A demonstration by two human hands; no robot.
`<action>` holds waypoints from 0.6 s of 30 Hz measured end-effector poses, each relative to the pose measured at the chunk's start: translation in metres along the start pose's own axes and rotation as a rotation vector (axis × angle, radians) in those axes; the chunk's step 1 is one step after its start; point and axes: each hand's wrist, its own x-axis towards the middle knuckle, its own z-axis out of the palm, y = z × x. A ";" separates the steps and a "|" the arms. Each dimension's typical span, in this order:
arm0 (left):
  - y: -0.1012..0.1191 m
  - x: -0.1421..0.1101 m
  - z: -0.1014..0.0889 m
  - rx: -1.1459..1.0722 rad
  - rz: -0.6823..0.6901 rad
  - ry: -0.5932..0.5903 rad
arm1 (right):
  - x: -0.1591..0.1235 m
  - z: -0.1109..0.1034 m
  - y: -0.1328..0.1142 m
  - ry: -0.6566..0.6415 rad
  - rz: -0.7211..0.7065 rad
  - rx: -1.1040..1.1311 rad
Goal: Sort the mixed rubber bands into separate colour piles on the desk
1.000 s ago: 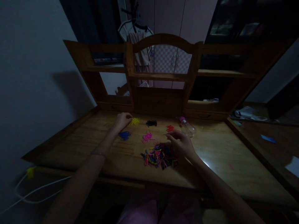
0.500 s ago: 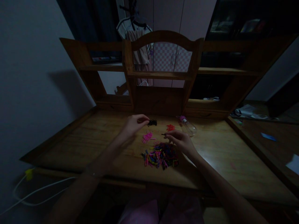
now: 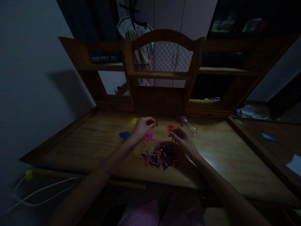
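Observation:
My left hand [image 3: 144,127] is over the far middle of the desk, thumb and fingers pinched. A dark bit shows at its fingertips; I cannot tell whether it is held or part of the black pile beneath. My right hand [image 3: 182,139] hovers with fingers curled together near the red pile [image 3: 171,127], and what is in them, if anything, is hidden. In front of both hands lies a mixed heap [image 3: 162,156] of small, thin coloured pieces. Around the left hand are a pink pile [image 3: 148,138], a blue pile [image 3: 124,135] and a yellow pile [image 3: 133,121].
A clear bulb-shaped bottle [image 3: 191,128] with a purple-pink cap lies just beyond my right hand. A wooden shelf unit [image 3: 162,75] rises at the back of the desk [image 3: 94,147]. White cable [image 3: 37,205] hangs at the left.
My left hand has moved right, uncovering the yellow and blue piles and covering the black one. The dark piece at my right fingertips no longer shows; that hand moved slightly right.

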 end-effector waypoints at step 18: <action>0.056 -0.088 -0.027 0.091 0.084 -0.320 | 0.002 -0.035 -0.007 -0.237 -0.063 -0.368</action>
